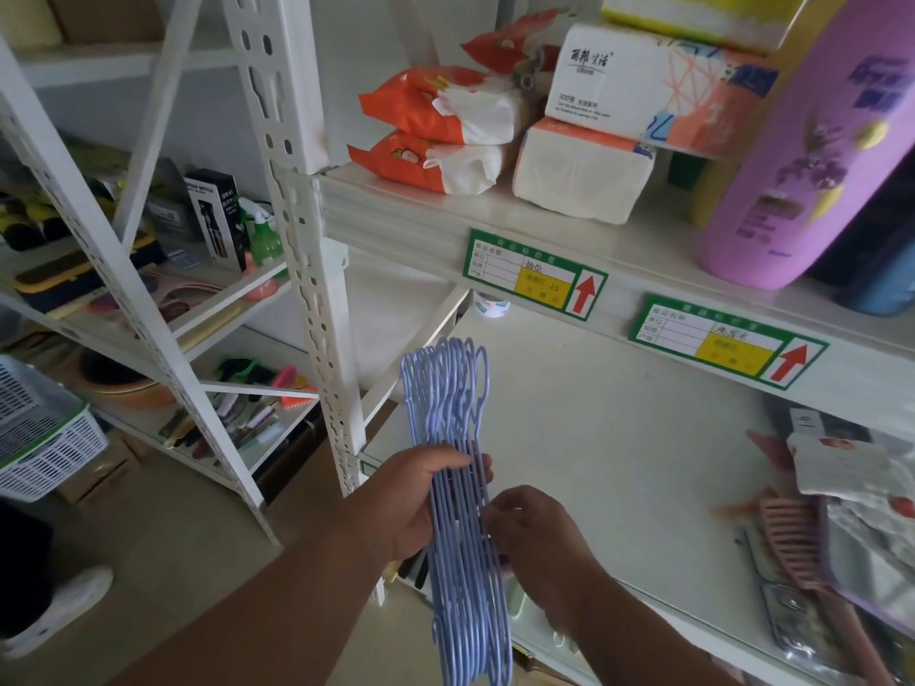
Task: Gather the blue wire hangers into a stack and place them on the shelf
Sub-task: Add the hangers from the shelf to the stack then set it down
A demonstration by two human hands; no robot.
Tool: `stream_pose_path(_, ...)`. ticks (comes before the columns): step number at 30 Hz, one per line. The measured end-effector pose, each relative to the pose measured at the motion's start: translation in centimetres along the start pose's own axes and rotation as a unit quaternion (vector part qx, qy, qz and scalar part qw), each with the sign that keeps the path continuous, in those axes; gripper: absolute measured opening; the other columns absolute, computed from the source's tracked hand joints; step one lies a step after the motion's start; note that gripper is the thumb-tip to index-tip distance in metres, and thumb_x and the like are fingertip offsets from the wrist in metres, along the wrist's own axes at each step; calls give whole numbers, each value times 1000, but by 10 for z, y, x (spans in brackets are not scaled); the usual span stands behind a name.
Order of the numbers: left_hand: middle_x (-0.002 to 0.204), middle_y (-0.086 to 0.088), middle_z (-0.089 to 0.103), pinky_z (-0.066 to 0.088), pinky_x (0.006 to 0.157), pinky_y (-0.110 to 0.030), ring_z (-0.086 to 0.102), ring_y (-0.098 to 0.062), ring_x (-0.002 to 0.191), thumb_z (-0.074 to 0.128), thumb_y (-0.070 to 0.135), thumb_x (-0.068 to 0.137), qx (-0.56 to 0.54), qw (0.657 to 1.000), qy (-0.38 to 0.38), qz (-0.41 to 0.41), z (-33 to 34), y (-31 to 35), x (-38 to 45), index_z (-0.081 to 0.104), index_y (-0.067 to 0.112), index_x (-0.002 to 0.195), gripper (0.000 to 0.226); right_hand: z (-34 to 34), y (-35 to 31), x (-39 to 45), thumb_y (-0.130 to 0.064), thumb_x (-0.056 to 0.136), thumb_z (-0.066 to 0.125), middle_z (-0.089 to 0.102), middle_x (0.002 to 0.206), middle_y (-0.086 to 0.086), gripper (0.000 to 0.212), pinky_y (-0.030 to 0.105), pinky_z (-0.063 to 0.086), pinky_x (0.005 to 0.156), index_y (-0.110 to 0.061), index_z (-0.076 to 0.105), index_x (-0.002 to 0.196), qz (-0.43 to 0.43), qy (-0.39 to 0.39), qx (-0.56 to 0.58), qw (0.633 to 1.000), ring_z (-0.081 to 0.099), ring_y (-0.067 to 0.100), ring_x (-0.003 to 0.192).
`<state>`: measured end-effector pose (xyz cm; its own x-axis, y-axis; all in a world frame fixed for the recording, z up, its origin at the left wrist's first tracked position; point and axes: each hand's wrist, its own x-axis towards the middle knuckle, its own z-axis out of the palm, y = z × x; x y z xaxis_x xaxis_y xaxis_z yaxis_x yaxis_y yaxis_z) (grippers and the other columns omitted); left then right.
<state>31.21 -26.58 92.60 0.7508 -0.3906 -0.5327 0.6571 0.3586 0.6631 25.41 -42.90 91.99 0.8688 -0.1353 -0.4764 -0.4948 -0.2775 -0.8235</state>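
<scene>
A stack of several blue wire hangers [453, 388] stands on edge, hooks pointing up and away, held over the front left corner of the white shelf [619, 438]. My left hand [416, 497] is wrapped around the middle of the bundle from the left. My right hand [530, 532] touches the stack's right side with its fingertips. The lower ends of the hangers reach down past the shelf's front edge, between my two forearms.
The shelf holds a pink comb [792, 532] and packaged goods [851, 477] at the right. Above, the upper shelf carries tissue packs [584, 170], a purple bottle [812, 141] and green price labels [534, 274]. A perforated white upright [317, 299] stands left; a white basket [44, 433] far left.
</scene>
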Motion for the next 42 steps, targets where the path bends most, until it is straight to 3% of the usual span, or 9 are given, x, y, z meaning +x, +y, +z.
stream_pose_path(10,128,-24,73,57,92,-42,69,-31,117,55,8,99,-64,998,-7,4,10,-5,3,65,-6,134,39,-9,-1,-15,-8,97,70,73,106,30,33,53,60,90,12,64,122,60,-262,208,940,72,41,92)
stream_pose_path(18,126,-24,70,45,113,-53,66,-35,119,57,10,97,23,998,-63,2,11,4,10,65,-10,133,42,-14,3,-16,2,88,77,65,97,30,22,50,54,85,8,68,107,38,-282,257,923,66,39,86)
stream_pose_path(24,98,-21,77,60,86,-48,74,-40,89,59,35,99,162,984,12,77,-8,22,22,74,-1,113,42,-36,8,-19,3,88,77,60,94,27,24,42,56,74,11,64,107,35,-307,302,902,63,35,81)
stream_pose_path(25,93,-18,79,61,85,-48,75,-40,86,57,35,101,266,949,90,144,-15,25,26,76,5,103,36,-41,9,-20,4,89,76,59,94,27,24,41,56,74,11,63,107,37,-310,308,899,63,35,81)
stream_pose_path(27,96,-7,79,59,77,-42,74,-28,85,57,29,99,528,766,207,301,-31,32,33,73,17,103,20,-49,14,-21,5,91,73,61,94,26,20,41,56,73,10,62,107,37,-311,309,898,64,34,81)
stream_pose_path(29,131,-5,71,56,95,-40,68,-25,115,64,22,88,702,586,164,371,-39,36,47,58,20,140,53,-58,20,-23,7,92,71,63,93,27,17,41,57,72,11,64,106,41,-308,307,899,65,35,79)
stream_pose_path(33,175,-7,25,22,128,-49,26,-30,159,71,23,75,843,413,34,343,-28,40,93,18,27,167,106,-76,31,-29,8,92,69,64,92,27,16,40,57,73,13,64,106,40,-308,298,903,66,34,78)
stream_pose_path(39,131,-10,75,55,101,-52,70,-36,122,68,10,66,861,312,-59,398,36,50,132,73,15,128,62,-110,49,-33,7,93,67,68,91,26,13,40,58,74,13,65,104,30,-306,283,909,70,33,77)
stream_pose_path(42,99,-5,81,60,70,-41,77,-34,85,37,24,74,848,341,-52,402,55,37,148,77,21,105,51,-134,53,-34,6,83,74,69,86,27,21,38,60,65,11,65,102,65,-261,310,912,71,33,70)
